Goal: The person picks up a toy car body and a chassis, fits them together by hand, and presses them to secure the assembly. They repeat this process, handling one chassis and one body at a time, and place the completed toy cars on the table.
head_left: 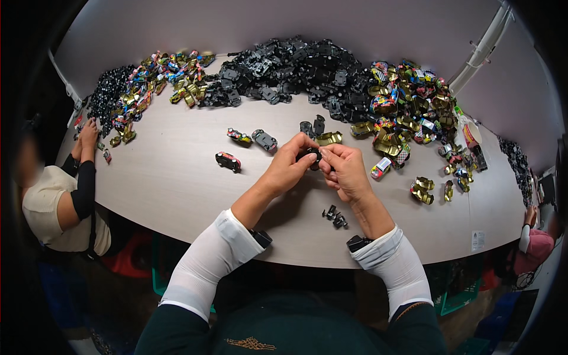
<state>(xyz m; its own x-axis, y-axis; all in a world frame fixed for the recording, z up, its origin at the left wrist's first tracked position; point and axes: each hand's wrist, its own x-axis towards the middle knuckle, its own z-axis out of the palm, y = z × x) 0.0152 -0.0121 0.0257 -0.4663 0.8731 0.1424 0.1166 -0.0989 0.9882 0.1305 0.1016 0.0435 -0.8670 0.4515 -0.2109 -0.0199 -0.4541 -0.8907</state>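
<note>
My left hand and my right hand meet above the table's middle, both pinching a small black toy-car part between the fingertips. Right below my right wrist lies a little cluster of black wheel pieces. Just beyond my hands rest a gold car shell and two black chassis pieces. To the left of my left hand stand three finished toy cars: a dark red one, a yellow-patterned one and a grey one.
A long heap of black chassis parts runs along the far edge of the beige table. Colourful and gold car shells pile at the right and far left. Another person sits at the left; a third at right.
</note>
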